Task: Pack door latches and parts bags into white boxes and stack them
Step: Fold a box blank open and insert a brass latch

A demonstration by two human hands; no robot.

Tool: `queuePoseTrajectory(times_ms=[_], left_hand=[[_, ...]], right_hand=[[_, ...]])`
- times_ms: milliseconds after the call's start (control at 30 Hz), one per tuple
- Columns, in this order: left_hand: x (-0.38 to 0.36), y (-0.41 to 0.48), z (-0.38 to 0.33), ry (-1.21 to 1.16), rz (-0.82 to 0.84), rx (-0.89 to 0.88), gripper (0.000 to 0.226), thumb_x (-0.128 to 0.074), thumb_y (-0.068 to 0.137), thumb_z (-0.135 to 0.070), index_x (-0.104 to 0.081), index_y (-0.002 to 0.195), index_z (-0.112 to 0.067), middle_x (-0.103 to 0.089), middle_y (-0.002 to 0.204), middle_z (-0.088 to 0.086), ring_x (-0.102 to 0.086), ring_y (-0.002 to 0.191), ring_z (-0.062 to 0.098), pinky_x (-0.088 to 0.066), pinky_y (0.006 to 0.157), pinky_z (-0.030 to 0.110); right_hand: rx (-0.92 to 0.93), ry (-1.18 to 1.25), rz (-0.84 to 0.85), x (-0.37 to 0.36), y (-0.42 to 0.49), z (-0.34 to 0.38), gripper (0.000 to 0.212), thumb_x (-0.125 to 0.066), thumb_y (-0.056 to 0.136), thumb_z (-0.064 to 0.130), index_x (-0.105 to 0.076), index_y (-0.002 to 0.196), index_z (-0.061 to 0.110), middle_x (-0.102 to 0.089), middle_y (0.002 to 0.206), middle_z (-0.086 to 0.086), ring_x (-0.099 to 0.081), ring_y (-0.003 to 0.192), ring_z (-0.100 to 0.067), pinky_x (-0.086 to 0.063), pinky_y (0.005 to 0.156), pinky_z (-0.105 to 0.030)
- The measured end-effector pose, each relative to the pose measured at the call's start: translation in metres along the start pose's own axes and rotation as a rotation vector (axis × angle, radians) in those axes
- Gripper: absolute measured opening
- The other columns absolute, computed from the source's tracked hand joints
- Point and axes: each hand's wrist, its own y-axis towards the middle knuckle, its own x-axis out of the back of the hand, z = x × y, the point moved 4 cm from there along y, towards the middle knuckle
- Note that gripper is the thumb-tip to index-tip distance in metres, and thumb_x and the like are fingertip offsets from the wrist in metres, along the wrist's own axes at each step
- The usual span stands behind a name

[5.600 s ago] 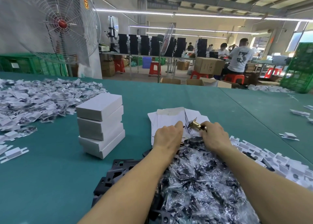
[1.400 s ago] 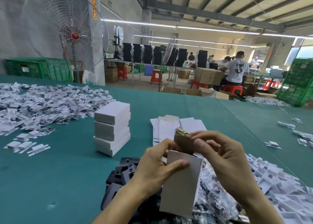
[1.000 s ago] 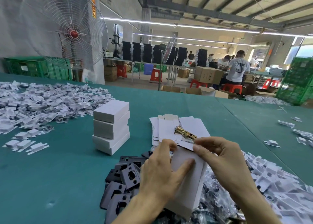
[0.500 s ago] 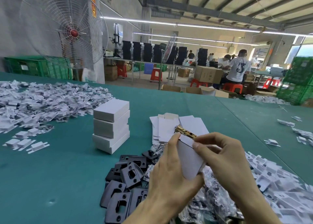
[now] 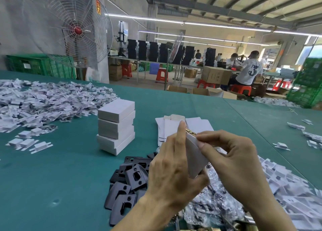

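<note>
Left grip [image 5: 172, 175] is wrapped round a white box [image 5: 195, 157], held up over the near edge of the bench [image 5: 69, 169]. Right grip [image 5: 235, 161] pinches its top flap, with the brass latch [image 5: 190, 132] poking out. The stack of three boxes [image 5: 115, 126] sits to the left, further in from that edge.

Stacked white boxes [image 5: 115, 126]: three, perhaps four

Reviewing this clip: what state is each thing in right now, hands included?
White box: held up in both hands, top end not yet closed.
Latch: inside that box, brass tip sticking out.
Left hand: grips the box.
Right hand: pinches the box's top edge.
Stack of boxes: three high, closed, slightly askew.
Flat boxes: unfolded, lying on the table.
</note>
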Motion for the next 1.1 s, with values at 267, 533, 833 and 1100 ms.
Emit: queuePoseTrajectory(times_ms=[267,533,833,1100], left_hand=[[0.003,0.003,0.012,-0.239,0.023,0.063,0.099,-0.064,0.079,-0.064,0.003,0.150,-0.050,-0.047,0.135,-0.011,-0.059,0.108,0.016,-0.054,0.072,0.039],[0.008,0.009,0.012,-0.223,-0.033,0.000,0.053,-0.060,0.076,-0.064,-0.039,0.119,-0.042,-0.048,0.114,-0.018,-0.055,0.088,0.003,-0.048,0.058,0.024],[0.013,0.018,0.017,-0.358,-0.048,0.015,0.074,-0.073,0.068,-0.067,-0.042,0.129,-0.039,-0.046,0.128,-0.014,-0.046,0.116,-0.002,-0.039,0.090,0.006],[0.000,0.017,0.023,-1.489,0.588,0.876,0.091,-0.057,0.072,-0.084,-0.053,0.137,-0.020,-0.068,0.125,0.016,-0.068,0.110,0.034,-0.058,0.086,0.055]], right_hand=[[-0.008,0.146,0.326,-0.011,-0.001,-0.003,0.032,-0.063,0.091,0.009,-0.072,0.111,0.032,-0.065,0.119,0.017,-0.057,0.118,0.005,-0.047,0.087,-0.009],[-0.046,0.124,0.383,-0.016,-0.003,-0.013,0.035,-0.068,0.090,0.016,-0.072,0.111,0.043,-0.068,0.119,0.014,-0.062,0.113,-0.004,-0.055,0.090,-0.023],[0.020,-0.009,-0.090,0.006,0.005,-0.014,0.041,-0.072,0.087,0.010,-0.063,0.116,0.038,-0.071,0.101,0.011,-0.068,0.083,-0.014,-0.060,0.069,-0.036],[0.115,0.307,0.081,-0.008,0.000,-0.006,0.059,-0.073,0.079,-0.010,-0.059,0.119,0.030,-0.069,0.112,0.010,-0.066,0.108,-0.013,-0.060,0.075,-0.025]])
